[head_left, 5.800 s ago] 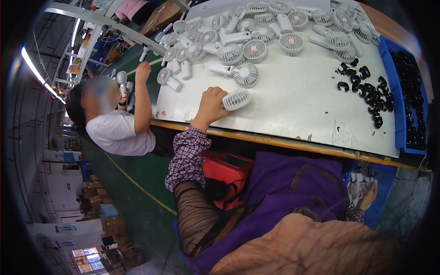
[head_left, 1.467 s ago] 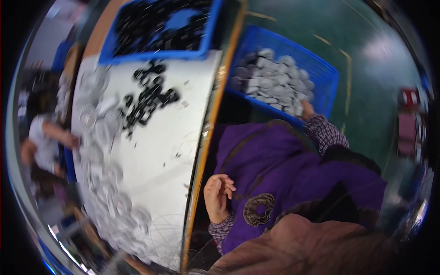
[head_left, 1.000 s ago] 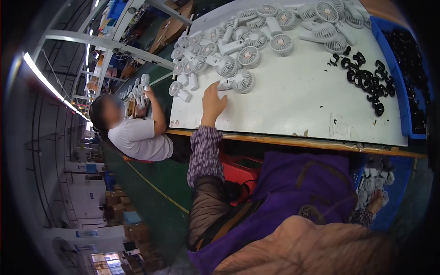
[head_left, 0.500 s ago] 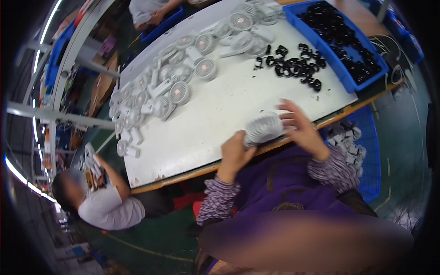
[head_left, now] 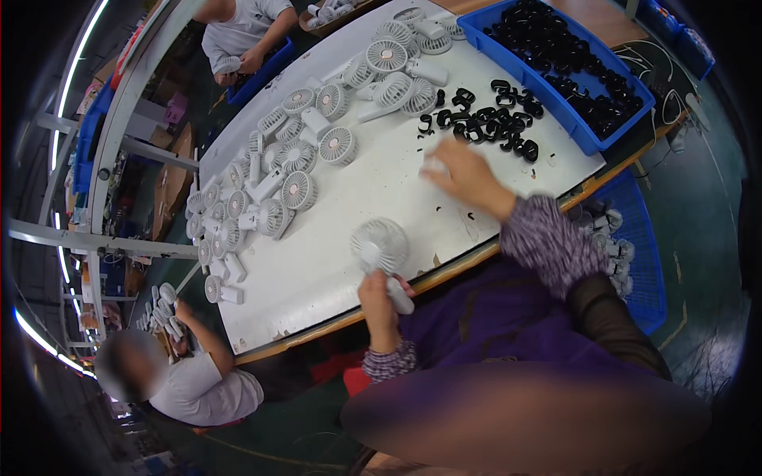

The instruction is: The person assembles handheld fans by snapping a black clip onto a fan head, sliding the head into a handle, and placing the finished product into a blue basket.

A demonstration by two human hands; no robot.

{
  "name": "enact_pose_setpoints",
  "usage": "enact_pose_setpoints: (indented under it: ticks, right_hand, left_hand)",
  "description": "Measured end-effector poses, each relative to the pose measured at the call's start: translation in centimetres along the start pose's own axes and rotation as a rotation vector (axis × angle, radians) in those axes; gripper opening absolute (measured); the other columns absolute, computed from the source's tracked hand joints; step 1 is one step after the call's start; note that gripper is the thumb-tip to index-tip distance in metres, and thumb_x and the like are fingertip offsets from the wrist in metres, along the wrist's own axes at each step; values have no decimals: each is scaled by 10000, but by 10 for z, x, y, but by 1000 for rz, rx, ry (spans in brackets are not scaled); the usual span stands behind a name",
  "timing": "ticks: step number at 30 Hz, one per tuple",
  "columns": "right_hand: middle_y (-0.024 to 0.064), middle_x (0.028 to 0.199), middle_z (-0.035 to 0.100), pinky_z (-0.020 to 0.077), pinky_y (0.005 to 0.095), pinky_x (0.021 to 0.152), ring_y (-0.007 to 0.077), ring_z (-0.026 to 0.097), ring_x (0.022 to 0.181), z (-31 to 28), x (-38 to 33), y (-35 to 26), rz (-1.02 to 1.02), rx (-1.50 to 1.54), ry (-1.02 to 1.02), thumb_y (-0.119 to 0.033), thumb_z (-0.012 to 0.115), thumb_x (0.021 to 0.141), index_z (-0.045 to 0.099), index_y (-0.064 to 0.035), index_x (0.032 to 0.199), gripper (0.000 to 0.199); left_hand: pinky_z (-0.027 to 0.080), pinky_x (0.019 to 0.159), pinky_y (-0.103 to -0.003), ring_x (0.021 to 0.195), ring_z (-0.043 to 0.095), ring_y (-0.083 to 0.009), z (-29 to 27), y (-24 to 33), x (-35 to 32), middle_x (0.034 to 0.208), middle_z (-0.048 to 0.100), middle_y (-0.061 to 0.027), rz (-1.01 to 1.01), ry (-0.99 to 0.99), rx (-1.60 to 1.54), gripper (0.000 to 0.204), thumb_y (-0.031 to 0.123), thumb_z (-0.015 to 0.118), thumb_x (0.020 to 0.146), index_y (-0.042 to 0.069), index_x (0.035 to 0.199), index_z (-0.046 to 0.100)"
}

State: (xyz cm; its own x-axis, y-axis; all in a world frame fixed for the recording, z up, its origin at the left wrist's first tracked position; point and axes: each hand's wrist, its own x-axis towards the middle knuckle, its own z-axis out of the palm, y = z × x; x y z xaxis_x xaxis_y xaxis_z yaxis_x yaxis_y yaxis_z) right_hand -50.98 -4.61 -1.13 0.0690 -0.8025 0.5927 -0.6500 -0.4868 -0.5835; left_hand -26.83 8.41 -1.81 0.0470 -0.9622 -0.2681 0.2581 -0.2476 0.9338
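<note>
My left hand point(head_left: 379, 312) is wrapped round the handle of a white handheld fan point(head_left: 381, 244), whose round grille points up near the table's front edge. Out over the table, my right hand point(head_left: 467, 176) is smeared by motion. Its fingertips reach toward a loose pile of small black curved clips point(head_left: 486, 120), and a pale patch shows at them. I cannot tell whether that hand holds anything. Many more white handheld fans point(head_left: 298, 156) lie heaped along the left and far side of the white tabletop point(head_left: 333, 214).
A blue tray point(head_left: 591, 144) of black clips stands at the far right. Below the table's right edge, a blue crate point(head_left: 647, 278) contains white fans. One co-worker point(head_left: 206, 381) sits at the left with fans; another point(head_left: 246, 36) works at the far side. A white metal frame point(head_left: 111, 238) stands left.
My right hand has left the fan and moved up and left toward the black clips. The fan, now upright in my left hand, has shifted left. The view has also shifted slightly.
</note>
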Motion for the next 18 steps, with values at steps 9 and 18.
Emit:
enact_pose_setpoints:
  ticks: [9, 18]
  right_hand:
    - [107, 887, 558, 460, 407, 734, 291, 569, 887, 36, 60, 79, -48, -243, -215, -49, 542, 749, 639, -61, 803, 112]
    - [160, 796, 657, 510, 245, 498, 213, 663, 637, 6, -65, -89, 903, 1647, -342, -43, 562, 885, 516, 5, 885, 66]
  left_hand:
    - [518, 619, -305, 672, 611, -192, -2, 17, 32, 846, 600, -136, 151, -82, -129, 288, 151, 551, 887, 1, 1118, 467]
    - [432, 569, -231, 648, 519, -73, 38, 0, 37, 730, 590, -36, 522, -91, 204, 555, 501, 633, 827, -29, 960, 540]
